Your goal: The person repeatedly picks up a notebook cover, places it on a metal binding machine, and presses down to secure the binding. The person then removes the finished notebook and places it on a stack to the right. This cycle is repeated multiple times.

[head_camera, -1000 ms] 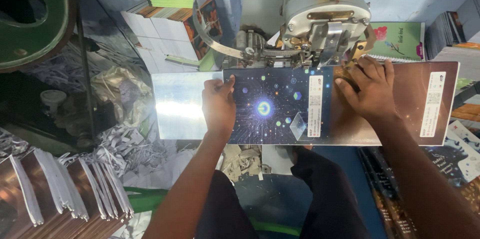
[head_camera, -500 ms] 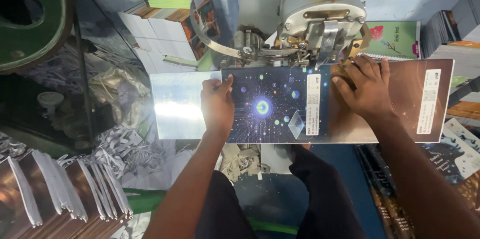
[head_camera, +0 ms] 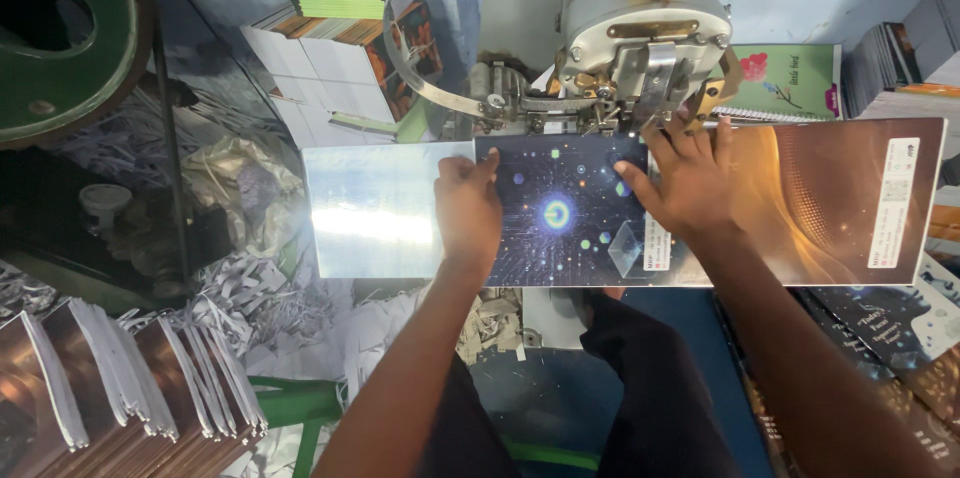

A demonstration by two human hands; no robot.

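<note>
Pressing flat, my left hand (head_camera: 468, 208) and right hand (head_camera: 688, 183) pin the opened glossy booklet cover (head_camera: 620, 208) open-palmed, gripping nothing, its top edge under the stitching machine head (head_camera: 645, 33). Stitched booklets (head_camera: 120, 388) lean stacked at lower left; whether this one is stapled yet, I cannot tell.

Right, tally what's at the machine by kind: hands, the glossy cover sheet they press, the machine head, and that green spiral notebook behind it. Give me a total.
Hands: 2, left hand and right hand, both flat on the sheet
Glossy cover sheet: 1
Machine head: 1
Green spiral notebook: 1
Total: 5
</note>
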